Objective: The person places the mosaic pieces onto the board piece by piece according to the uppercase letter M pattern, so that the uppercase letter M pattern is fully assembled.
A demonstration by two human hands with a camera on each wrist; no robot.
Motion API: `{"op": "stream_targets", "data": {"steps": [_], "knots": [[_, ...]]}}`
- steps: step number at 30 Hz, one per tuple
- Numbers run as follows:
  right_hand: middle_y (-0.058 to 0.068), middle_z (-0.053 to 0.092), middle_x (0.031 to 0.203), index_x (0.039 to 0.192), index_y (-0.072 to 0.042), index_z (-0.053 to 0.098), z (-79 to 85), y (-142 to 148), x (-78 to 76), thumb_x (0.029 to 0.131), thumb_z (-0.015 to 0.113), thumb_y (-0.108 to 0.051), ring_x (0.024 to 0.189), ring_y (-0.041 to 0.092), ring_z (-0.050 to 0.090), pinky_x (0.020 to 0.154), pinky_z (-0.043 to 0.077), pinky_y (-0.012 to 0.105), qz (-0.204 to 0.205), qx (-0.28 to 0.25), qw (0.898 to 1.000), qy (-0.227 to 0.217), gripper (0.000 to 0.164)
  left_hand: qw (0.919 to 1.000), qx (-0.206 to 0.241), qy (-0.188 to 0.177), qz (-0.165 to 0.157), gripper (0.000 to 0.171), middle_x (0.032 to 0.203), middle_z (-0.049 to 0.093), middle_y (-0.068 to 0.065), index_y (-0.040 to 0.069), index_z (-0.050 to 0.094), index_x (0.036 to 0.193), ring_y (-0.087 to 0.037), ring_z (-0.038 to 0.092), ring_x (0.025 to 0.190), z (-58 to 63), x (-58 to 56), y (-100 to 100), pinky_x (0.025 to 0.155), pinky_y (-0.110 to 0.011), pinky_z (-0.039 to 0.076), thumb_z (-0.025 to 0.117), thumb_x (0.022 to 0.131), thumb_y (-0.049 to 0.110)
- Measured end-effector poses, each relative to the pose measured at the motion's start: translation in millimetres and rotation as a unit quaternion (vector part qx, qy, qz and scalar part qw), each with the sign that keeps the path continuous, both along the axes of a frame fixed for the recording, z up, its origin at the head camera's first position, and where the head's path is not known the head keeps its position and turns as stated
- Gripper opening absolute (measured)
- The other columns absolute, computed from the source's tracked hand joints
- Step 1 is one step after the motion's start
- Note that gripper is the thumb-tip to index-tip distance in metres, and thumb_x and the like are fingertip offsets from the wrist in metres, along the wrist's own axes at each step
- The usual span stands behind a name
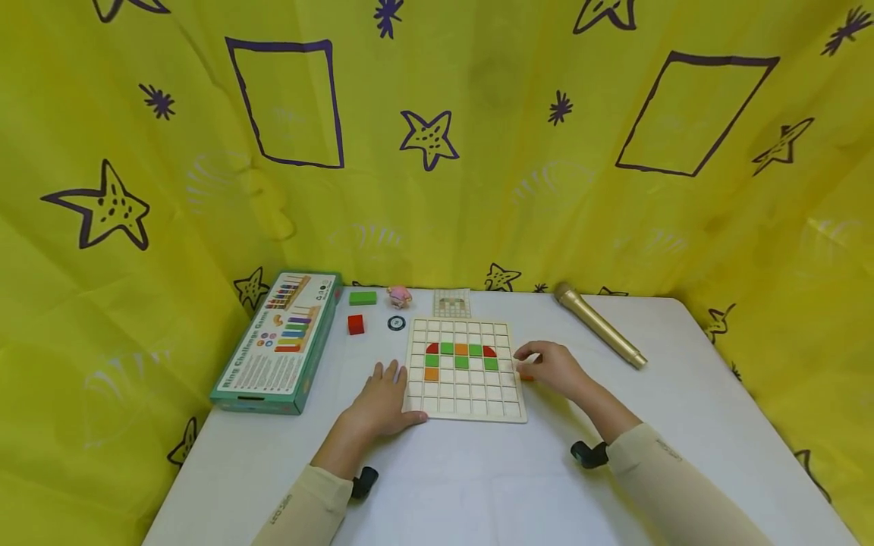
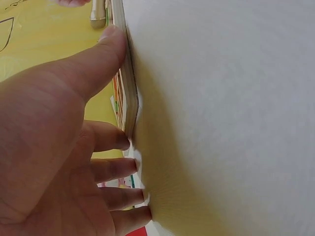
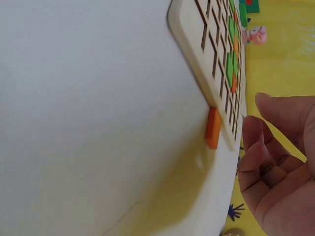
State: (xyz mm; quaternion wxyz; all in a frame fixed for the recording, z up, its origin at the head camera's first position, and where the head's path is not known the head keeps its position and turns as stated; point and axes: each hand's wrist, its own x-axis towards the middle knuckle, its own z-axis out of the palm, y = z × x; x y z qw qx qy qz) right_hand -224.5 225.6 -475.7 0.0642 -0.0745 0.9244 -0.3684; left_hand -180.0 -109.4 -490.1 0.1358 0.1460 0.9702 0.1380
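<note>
A pale wooden grid board [image 1: 462, 404] lies on the table with green, orange and rounded red tiles in some cells. My left hand [image 1: 380, 402] rests at its left side, fingers spread on the table and thumb along the near left corner; the left wrist view shows the thumb against the board's edge. My right hand [image 1: 554, 368] hovers by the board's right edge, fingers loosely bent and thumb apart, with nothing visible between them in the right wrist view. An orange block [image 3: 213, 129] lies on the table against that edge, just below the right hand.
Left stands a green ring game box [image 1: 276, 345]. Behind the board are a green block [image 1: 363, 298], a red cube [image 1: 356, 324], a dark round disc [image 1: 396, 323], a pink figurine [image 1: 399, 296] and a pattern card [image 1: 452, 303]. A gold microphone [image 1: 601, 326] lies back right.
</note>
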Motion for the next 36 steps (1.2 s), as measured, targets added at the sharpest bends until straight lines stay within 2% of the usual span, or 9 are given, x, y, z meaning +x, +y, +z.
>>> {"op": "stream_targets", "data": {"steps": [9, 18, 27, 36], "knots": [[0.011, 0.069, 0.112, 0.107, -0.006, 0.073, -16.1, 14, 5.2, 0.087, 0.078, -0.012, 0.073, 0.018, 0.056, 0.066, 0.048, 0.033, -0.012, 0.001, 1.0, -0.004, 0.021, 1.0, 0.001, -0.001, -0.002, 0.099, 0.16, 0.028, -0.026, -0.007, 0.036, 0.152, -0.05, 0.02, 0.147, -1.5, 2.5, -2, 0.117, -0.055, 0.027, 0.072, 0.086, 0.057], [0.013, 0.066, 0.12, 0.118, -0.004, 0.072, -19.7, 17, 7.8, 0.088, 0.077, -0.011, 0.088, 0.022, 0.055, 0.075, 0.047, 0.034, -0.007, 0.03, 0.999, -0.026, 0.031, 1.0, 0.004, 0.001, -0.002, 0.099, 0.159, 0.029, -0.027, -0.008, 0.036, 0.151, -0.051, 0.021, 0.146, 0.5, 2.3, -2, 0.116, -0.055, 0.027, 0.073, 0.086, 0.057], [0.009, 0.066, 0.111, 0.115, -0.003, 0.074, -19.7, 16, 6.5, 0.088, 0.076, -0.009, 0.09, 0.025, 0.054, 0.079, 0.046, 0.038, -0.004, 0.04, 0.999, -0.032, 0.027, 1.0, 0.003, -0.001, -0.004, 0.099, 0.16, 0.028, -0.026, -0.007, 0.036, 0.152, -0.05, 0.02, 0.147, 1.9, 1.8, -1, 0.117, -0.055, 0.027, 0.072, 0.086, 0.058], [0.005, 0.064, 0.097, 0.11, -0.004, 0.072, -20.1, 16, 5.0, 0.088, 0.077, -0.008, 0.083, 0.022, 0.054, 0.073, 0.046, 0.035, 0.003, 0.038, 0.999, -0.016, 0.023, 1.0, 0.006, 0.003, -0.002, 0.098, 0.159, 0.029, -0.027, -0.007, 0.037, 0.151, -0.051, 0.021, 0.146, 2.2, 0.0, 0, 0.116, -0.056, 0.028, 0.074, 0.085, 0.056]]}}
